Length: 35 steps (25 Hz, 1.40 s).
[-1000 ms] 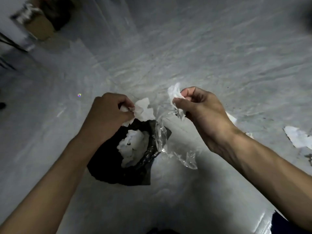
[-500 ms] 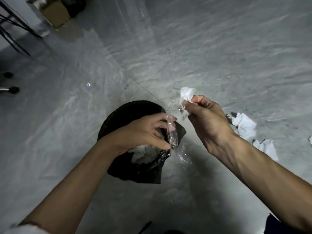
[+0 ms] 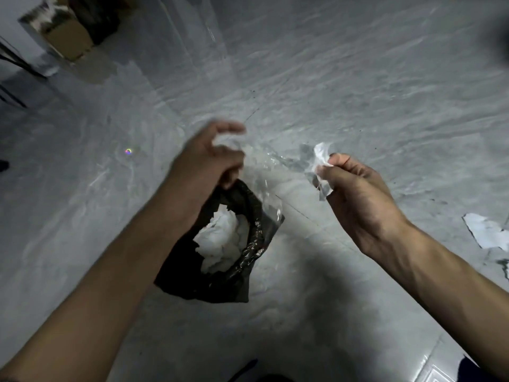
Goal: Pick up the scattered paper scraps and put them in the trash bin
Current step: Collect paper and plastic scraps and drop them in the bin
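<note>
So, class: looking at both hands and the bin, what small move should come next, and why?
Probably bring the right hand left, over the black-lined trash bin, and let go. Its fingers pinch a paper scrap stuck to clear plastic film that the left hand also grips, beside the bin's opening.

No readable text, no labels, no brand marks, no numbers, no signs, paper scraps [image 3: 486, 234] showing no legible print, cardboard box [image 3: 68, 40] too blurred to read
</note>
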Each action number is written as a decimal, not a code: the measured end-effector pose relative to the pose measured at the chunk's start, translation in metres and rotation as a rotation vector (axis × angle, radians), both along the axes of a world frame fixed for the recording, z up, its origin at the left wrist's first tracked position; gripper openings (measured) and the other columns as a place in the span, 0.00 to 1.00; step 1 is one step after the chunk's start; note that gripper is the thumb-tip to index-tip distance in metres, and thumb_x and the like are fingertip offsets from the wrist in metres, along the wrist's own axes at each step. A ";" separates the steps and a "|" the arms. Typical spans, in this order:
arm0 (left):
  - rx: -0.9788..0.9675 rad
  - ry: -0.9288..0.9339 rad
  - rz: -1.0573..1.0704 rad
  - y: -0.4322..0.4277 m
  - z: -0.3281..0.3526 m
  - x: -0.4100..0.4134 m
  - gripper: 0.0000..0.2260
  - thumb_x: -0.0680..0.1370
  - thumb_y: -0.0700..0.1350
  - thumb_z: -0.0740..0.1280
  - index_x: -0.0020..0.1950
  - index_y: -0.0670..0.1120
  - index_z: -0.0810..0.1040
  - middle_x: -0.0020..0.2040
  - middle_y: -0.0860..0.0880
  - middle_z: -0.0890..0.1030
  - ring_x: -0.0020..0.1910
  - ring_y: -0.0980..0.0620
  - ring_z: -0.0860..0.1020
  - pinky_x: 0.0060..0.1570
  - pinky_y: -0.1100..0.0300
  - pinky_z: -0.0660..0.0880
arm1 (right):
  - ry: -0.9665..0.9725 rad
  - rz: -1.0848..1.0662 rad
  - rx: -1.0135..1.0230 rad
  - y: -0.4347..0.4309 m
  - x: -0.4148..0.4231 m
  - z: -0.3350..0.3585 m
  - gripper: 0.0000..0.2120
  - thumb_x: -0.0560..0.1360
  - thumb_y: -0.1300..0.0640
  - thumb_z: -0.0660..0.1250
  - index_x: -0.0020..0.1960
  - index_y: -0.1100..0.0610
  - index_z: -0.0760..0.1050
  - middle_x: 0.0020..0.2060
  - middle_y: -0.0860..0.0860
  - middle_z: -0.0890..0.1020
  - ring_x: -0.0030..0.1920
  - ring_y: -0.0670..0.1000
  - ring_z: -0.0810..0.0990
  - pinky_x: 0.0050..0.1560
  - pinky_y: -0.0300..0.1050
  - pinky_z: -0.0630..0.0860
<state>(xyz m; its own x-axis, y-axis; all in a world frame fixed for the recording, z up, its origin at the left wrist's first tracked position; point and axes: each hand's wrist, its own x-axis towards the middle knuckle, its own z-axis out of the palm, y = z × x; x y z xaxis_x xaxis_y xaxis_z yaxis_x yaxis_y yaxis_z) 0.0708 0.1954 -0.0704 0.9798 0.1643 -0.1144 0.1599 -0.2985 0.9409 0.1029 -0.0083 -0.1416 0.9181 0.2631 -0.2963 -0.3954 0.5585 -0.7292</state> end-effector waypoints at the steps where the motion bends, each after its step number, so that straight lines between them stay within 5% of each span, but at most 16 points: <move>1: -0.009 -0.091 0.024 0.004 0.015 0.000 0.14 0.71 0.37 0.65 0.51 0.53 0.80 0.33 0.46 0.76 0.30 0.51 0.71 0.31 0.60 0.67 | 0.008 0.047 0.026 0.006 -0.003 0.000 0.13 0.72 0.72 0.65 0.37 0.55 0.76 0.32 0.51 0.80 0.33 0.46 0.79 0.39 0.35 0.78; 5: 0.070 -0.227 0.085 0.033 0.044 -0.012 0.10 0.69 0.42 0.64 0.43 0.48 0.84 0.34 0.42 0.73 0.34 0.47 0.69 0.36 0.57 0.66 | 0.054 0.268 -0.016 0.040 -0.008 0.003 0.10 0.71 0.71 0.67 0.39 0.57 0.78 0.32 0.51 0.82 0.34 0.48 0.80 0.40 0.38 0.79; 7: 0.240 -0.180 0.162 0.051 0.028 -0.019 0.07 0.69 0.45 0.67 0.39 0.48 0.85 0.30 0.47 0.77 0.32 0.53 0.72 0.37 0.62 0.67 | 0.077 0.371 -0.089 0.058 -0.011 0.002 0.07 0.72 0.69 0.68 0.43 0.58 0.81 0.35 0.52 0.84 0.38 0.49 0.81 0.46 0.39 0.79; 11: 0.712 0.269 0.073 0.085 -0.041 -0.032 0.03 0.69 0.43 0.71 0.39 0.50 0.84 0.35 0.54 0.82 0.37 0.59 0.78 0.34 0.78 0.68 | 0.216 0.561 -0.104 0.082 -0.025 -0.009 0.15 0.73 0.67 0.68 0.60 0.62 0.77 0.50 0.56 0.81 0.52 0.53 0.78 0.58 0.46 0.79; 13: 0.703 0.500 -0.022 0.097 -0.074 -0.040 0.05 0.70 0.42 0.70 0.44 0.49 0.84 0.34 0.56 0.82 0.37 0.56 0.79 0.36 0.76 0.70 | 0.277 0.626 -0.093 0.079 -0.030 -0.015 0.20 0.74 0.69 0.66 0.65 0.60 0.73 0.50 0.56 0.81 0.52 0.56 0.80 0.61 0.54 0.76; 15: 0.609 0.615 -0.053 0.093 -0.090 -0.039 0.10 0.72 0.42 0.69 0.51 0.49 0.82 0.37 0.53 0.82 0.38 0.51 0.81 0.39 0.65 0.76 | 0.261 0.658 -0.080 0.067 -0.029 -0.019 0.23 0.75 0.72 0.62 0.69 0.59 0.71 0.54 0.55 0.81 0.50 0.56 0.82 0.65 0.61 0.72; 19: 0.988 0.345 0.038 0.061 -0.084 -0.009 0.16 0.70 0.46 0.64 0.57 0.56 0.77 0.54 0.50 0.82 0.51 0.46 0.80 0.46 0.58 0.71 | 0.195 0.555 0.004 0.035 -0.017 -0.021 0.25 0.74 0.76 0.57 0.66 0.59 0.73 0.59 0.49 0.81 0.48 0.50 0.83 0.63 0.60 0.73; 22: 0.903 0.041 0.076 0.018 -0.070 0.013 0.13 0.70 0.44 0.62 0.53 0.56 0.76 0.51 0.52 0.80 0.48 0.50 0.78 0.44 0.57 0.70 | 0.205 0.386 -0.070 0.006 -0.008 -0.031 0.20 0.74 0.76 0.55 0.58 0.62 0.78 0.58 0.56 0.81 0.59 0.56 0.81 0.61 0.50 0.77; 25: 0.635 -0.042 -0.126 -0.038 -0.079 0.028 0.12 0.70 0.43 0.64 0.52 0.53 0.77 0.51 0.51 0.79 0.41 0.53 0.79 0.47 0.55 0.75 | 0.231 0.252 -0.355 -0.041 -0.004 -0.053 0.13 0.77 0.70 0.57 0.54 0.63 0.79 0.53 0.60 0.81 0.54 0.57 0.82 0.59 0.48 0.78; 28: 0.592 -0.034 -0.271 -0.090 -0.115 0.050 0.15 0.70 0.42 0.67 0.57 0.51 0.76 0.56 0.49 0.79 0.47 0.50 0.79 0.50 0.57 0.74 | 0.151 0.279 -0.875 -0.107 -0.008 -0.091 0.12 0.77 0.65 0.63 0.56 0.57 0.80 0.54 0.57 0.80 0.52 0.54 0.79 0.56 0.47 0.74; 31: 0.575 0.100 -0.398 -0.134 -0.166 0.068 0.25 0.70 0.42 0.70 0.65 0.51 0.70 0.65 0.47 0.74 0.58 0.47 0.76 0.54 0.60 0.71 | -0.017 0.398 -1.376 -0.174 -0.018 -0.143 0.19 0.73 0.59 0.70 0.64 0.51 0.77 0.65 0.58 0.74 0.63 0.56 0.75 0.59 0.46 0.69; 35: 0.611 0.174 -0.518 -0.150 -0.214 0.076 0.32 0.67 0.42 0.71 0.69 0.52 0.65 0.69 0.48 0.68 0.65 0.47 0.71 0.62 0.54 0.70 | -0.315 0.650 -1.597 -0.199 -0.019 -0.208 0.30 0.72 0.51 0.71 0.73 0.47 0.67 0.76 0.63 0.58 0.77 0.61 0.53 0.75 0.49 0.53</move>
<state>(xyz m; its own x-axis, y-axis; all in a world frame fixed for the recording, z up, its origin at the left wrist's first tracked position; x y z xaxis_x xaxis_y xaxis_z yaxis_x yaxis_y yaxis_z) 0.1464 0.0456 -0.2845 0.9249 -0.2220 -0.3088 -0.0104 -0.8265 0.5629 0.0834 -0.2074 -0.3496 0.8594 0.2327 -0.4554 0.0077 -0.8963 -0.4434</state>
